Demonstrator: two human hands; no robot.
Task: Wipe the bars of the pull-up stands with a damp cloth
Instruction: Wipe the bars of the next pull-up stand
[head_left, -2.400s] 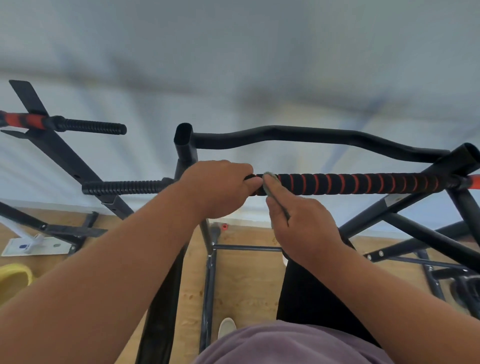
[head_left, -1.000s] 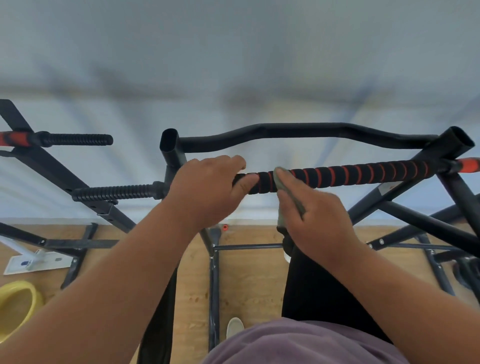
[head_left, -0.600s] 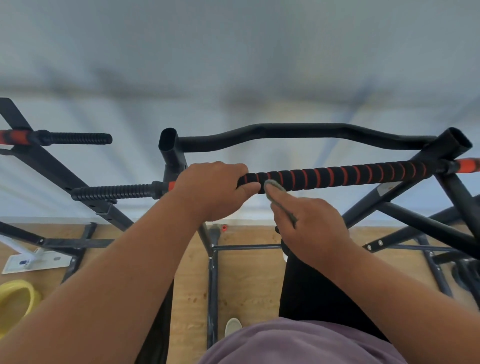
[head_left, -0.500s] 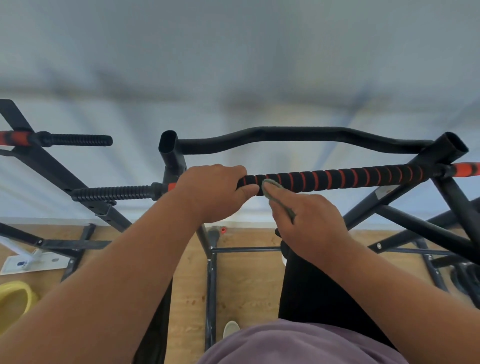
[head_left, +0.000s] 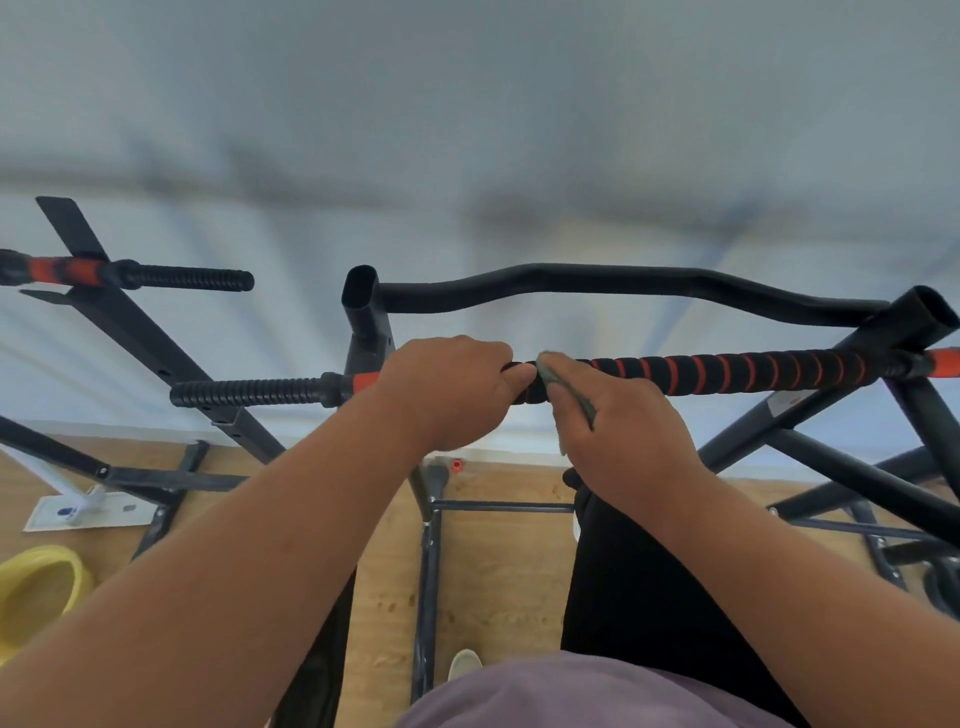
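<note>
- Two hands are in view. The left hand (head_left: 452, 392) is curled over the padded bar (head_left: 727, 371), fingers wrapped round it and thumb tip pointing right along the foam.
- The right hand (head_left: 618, 431) pinches one grey-green cloth (head_left: 563, 387) and presses its folded end against the bar, just beside the left thumb; the two hands almost touch.
- One padded bar: black foam with orange spiral stripes, running from the hands out to the right post (head_left: 914, 317). The part under the hands is hidden.
- One bare black curved bar (head_left: 623, 283) runs behind and above it, between the two open-topped posts; the left post (head_left: 363, 306) stands just behind the left hand.
- One ribbed black end grip (head_left: 249, 392) sticks out to the left of the left hand, with an orange band (head_left: 366, 382) at its root.
- A second stand on the far left shows one more ribbed grip (head_left: 192, 279) with an orange section (head_left: 67, 270).
- On the wooden floor (head_left: 498, 571) below: black base frames, one yellow basin (head_left: 36, 592) at the left edge, one flat white mop head (head_left: 88, 514).
- Both forearms, a dark trouser leg (head_left: 639, 587) and a mauve shirt hem (head_left: 571, 696) block much of the base.
</note>
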